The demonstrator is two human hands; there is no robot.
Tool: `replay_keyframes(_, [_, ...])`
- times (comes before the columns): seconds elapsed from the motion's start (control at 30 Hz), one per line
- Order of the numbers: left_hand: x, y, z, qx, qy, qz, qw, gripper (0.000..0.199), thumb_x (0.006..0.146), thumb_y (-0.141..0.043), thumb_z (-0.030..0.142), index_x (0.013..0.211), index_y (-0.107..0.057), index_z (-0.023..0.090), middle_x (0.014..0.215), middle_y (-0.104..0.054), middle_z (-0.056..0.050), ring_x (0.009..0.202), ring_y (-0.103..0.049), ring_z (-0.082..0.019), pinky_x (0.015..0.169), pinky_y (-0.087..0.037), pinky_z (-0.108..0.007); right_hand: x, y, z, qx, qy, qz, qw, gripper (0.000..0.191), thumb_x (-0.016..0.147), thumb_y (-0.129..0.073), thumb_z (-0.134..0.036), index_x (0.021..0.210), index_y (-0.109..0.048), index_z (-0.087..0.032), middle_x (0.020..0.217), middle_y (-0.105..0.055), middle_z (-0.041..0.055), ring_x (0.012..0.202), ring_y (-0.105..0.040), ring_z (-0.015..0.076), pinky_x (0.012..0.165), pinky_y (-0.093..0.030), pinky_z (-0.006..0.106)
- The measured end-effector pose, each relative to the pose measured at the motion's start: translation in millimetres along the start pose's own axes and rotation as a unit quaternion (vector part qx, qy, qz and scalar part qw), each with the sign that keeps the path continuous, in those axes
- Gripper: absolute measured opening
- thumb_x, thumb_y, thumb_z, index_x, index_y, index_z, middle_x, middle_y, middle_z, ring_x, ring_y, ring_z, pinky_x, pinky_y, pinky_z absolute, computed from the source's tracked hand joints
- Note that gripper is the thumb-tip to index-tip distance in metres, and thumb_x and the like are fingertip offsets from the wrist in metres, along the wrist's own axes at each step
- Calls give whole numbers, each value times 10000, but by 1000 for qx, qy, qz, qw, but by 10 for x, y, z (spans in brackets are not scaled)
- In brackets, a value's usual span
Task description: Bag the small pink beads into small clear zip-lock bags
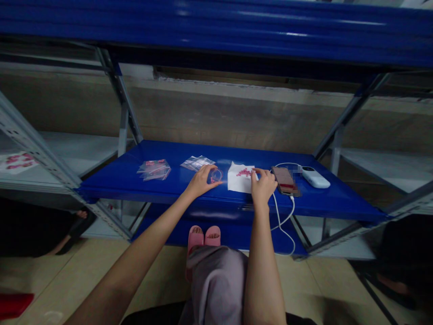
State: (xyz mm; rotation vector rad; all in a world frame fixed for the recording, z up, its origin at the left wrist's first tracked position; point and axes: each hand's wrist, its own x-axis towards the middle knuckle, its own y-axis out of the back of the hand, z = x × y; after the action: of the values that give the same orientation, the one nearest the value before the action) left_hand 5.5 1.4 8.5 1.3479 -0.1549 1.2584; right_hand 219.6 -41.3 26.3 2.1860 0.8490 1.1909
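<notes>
Head view, left hand (pixel 200 183) curved around a clear pink-beaded ring (pixel 214 179) over the blue shelf (pixel 180 184), right hand (pixel 264 185) beside pink beads (pixel 244 173) on white paper (pixel 237 183) — whether either hand pinches anything, I cannot tell.

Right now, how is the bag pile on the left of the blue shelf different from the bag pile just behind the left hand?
The left pile shows pinkish-red bits; the other pile shows none that I can see. The left pile sits apart from the left hand, while the other pile is right by it. Both are see-through bags lying on the blue shelf.
</notes>
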Motion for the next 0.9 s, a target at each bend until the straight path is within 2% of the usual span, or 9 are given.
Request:
replay_keyframes(0.07, [-1,-5,-1,2,0,4,1000,466,706,-675,372,1066,-453,175,1024,-576,-89,992,-557,-231,856,-462,-394,24,68,-152,42,36,-62,997,347,842,-432,-429,934,-682,-207,936,-660,96,884,-560,235,734,-361,325])
replay_keyframes(0.17, [-5,-14,-6,1,5,7,1000,457,699,-681,344,1063,-457,181,1016,-578,-82,986,-559,-229,852,-462,-389,-20,110,-442,92,83,-201,972,447,782,-438,-599,900,-702,-258,761,-687,55,759,-612,213,685,-403,305])
replay_keyframes(0.23, [-8,-21,-10,0,11,9,1000,427,707,-667,289,1064,-458,183,1021,-578,-80,991,-558,-228,853,-461,-387,-93,93,-625,101,110,-240,959,461,747,-481,-618,918,-700,-251,760,-696,55,746,-629,215,673,-424,301])
replay_keyframes(0.3, [-10,-27,-16,-1,21,13,1000,408,706,-650,227,1062,-458,181,1025,-578,-80,998,-557,-228,858,-460,-386,-165,61,-758,90,115,-237,961,426,748,-523,-571,951,-692,-237,816,-705,71,789,-639,228,683,-436,306])
replay_keyframes(0.4, [-11,-37,-24,-1,31,17,999,424,684,-650,189,1061,-456,179,1023,-578,-81,996,-562,-232,858,-462,-387,-220,25,-833,82,99,-232,964,373,764,-541,-511,986,-676,-242,878,-705,73,843,-639,240,708,-445,319])
replay_keyframes(0.57, [-14,-56,-35,2,31,17,999,498,675,-676,232,1107,-434,175,1073,-566,-99,1036,-549,-245,885,-450,-402,-195,6,-783,137,67,-245,957,288,768,-579,-402,1001,-655,-252,917,-703,26,871,-635,211,730,-444,306])
replay_keyframes(0.73, [-16,-43,-25,-3,35,4,999,641,656,-716,323,1188,-384,190,1145,-536,-113,1084,-525,-260,913,-430,-418,-172,-4,-756,171,71,-212,960,226,772,-577,-273,985,-652,-256,853,-708,2,782,-635,168,707,-438,278])
replay_keyframes(0.8, [-18,-23,-20,-7,25,0,1000,654,687,-691,362,1223,-360,186,1159,-530,-120,1089,-519,-260,922,-422,-419,-163,3,-746,182,80,-192,961,224,777,-566,-254,984,-652,-252,847,-708,3,780,-631,164,717,-436,280])
replay_keyframes(0.9, [-22,12,-17,-21,4,5,1000,481,825,-530,362,1236,-367,173,1132,-551,-117,1063,-528,-233,915,-422,-402,-140,13,-706,197,87,-173,961,228,783,-556,-262,991,-649,-253,854,-706,7,785,-628,163,727,-438,284])
